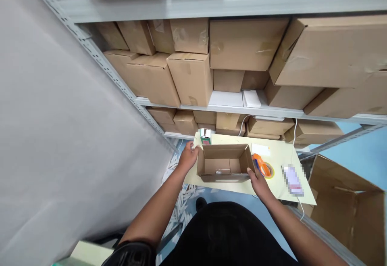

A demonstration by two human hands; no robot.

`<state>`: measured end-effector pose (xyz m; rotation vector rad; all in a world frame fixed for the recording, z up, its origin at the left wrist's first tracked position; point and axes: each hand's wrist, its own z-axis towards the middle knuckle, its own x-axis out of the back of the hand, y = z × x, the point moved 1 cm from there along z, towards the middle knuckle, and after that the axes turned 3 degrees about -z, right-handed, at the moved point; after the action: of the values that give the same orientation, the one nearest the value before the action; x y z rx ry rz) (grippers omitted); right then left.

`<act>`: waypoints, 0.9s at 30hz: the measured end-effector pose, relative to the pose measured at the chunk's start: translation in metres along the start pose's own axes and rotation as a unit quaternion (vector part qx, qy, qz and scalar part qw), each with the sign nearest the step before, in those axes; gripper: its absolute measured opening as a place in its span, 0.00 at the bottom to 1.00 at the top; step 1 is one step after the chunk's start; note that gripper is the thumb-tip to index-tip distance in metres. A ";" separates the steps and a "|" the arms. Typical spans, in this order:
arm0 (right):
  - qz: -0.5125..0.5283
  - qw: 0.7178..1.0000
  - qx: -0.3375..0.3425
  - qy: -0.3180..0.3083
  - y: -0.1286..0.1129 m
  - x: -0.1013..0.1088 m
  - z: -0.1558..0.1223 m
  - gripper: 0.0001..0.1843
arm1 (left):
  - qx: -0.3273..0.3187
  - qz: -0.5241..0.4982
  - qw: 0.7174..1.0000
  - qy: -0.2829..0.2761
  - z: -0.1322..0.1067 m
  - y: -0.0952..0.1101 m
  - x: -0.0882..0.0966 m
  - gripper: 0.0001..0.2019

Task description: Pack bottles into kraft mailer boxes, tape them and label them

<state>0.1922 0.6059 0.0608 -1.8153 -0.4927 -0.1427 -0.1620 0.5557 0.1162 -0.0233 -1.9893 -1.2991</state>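
Open cardboard box [223, 153] sat between the two hands on the pale tabletop [279, 191], open side up, interior facing the wearer. Its placement directly before the body probably gave both arms equal reach; a hand at each end presumably kept it from sliding or turning.

Left hand [188, 156]: at the box's left end, touching near the far corner, fingers slightly parted and partly curled. Whether it gripped the wall or only rested there could not be told.

Right hand [256, 178]: closed narrowly on the right end near the close corner, thumb over the rim, fingers mostly hidden along the outer side.

Orange tape dispenser [260, 164] lay just beyond the right hand, likely for easy reach, with a yellow-rimmed tape roll [272, 173] against it. Small green-and-white carton [205, 137] stood beyond the left hand, past the box's far side.
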 end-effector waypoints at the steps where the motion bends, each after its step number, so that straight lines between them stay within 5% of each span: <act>1: -0.021 1.000 -0.011 0.017 -0.004 -0.001 -0.005 0.41 | -0.021 0.034 0.999 0.004 0.020 0.010 0.002 0.28; 4: -0.058 0.995 -0.032 0.077 -0.014 0.000 -0.022 0.41 | -0.036 0.155 0.987 -0.017 0.081 0.042 -0.006 0.37; 8: -0.063 0.989 -0.021 0.133 -0.018 0.001 -0.048 0.41 | 0.007 0.260 0.958 -0.118 0.140 0.059 -0.038 0.47; 12: -0.075 0.982 -0.014 0.171 -0.017 0.005 -0.070 0.40 | 0.010 0.273 0.950 -0.151 0.161 0.051 -0.055 0.42; 16: -0.137 0.975 -0.012 0.176 -0.021 0.013 -0.085 0.37 | -0.016 0.258 0.956 -0.138 0.169 0.048 -0.034 0.31; 20: -0.191 0.967 0.047 0.162 -0.038 0.021 -0.082 0.31 | -0.051 0.217 0.972 -0.079 0.165 0.061 0.021 0.24; 23: -0.173 0.971 0.084 0.140 -0.062 0.021 -0.062 0.26 | -0.109 0.082 0.991 -0.007 0.134 0.075 0.064 0.23; 27: -0.071 0.989 0.104 0.073 -0.100 0.011 -0.019 0.25 | -0.107 -0.121 0.984 -0.077 0.059 0.087 0.078 0.27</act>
<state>0.1645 0.6127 0.1593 -1.5537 -0.5121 -0.3090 -0.2176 0.6160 0.2178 0.0155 -2.0187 -1.7097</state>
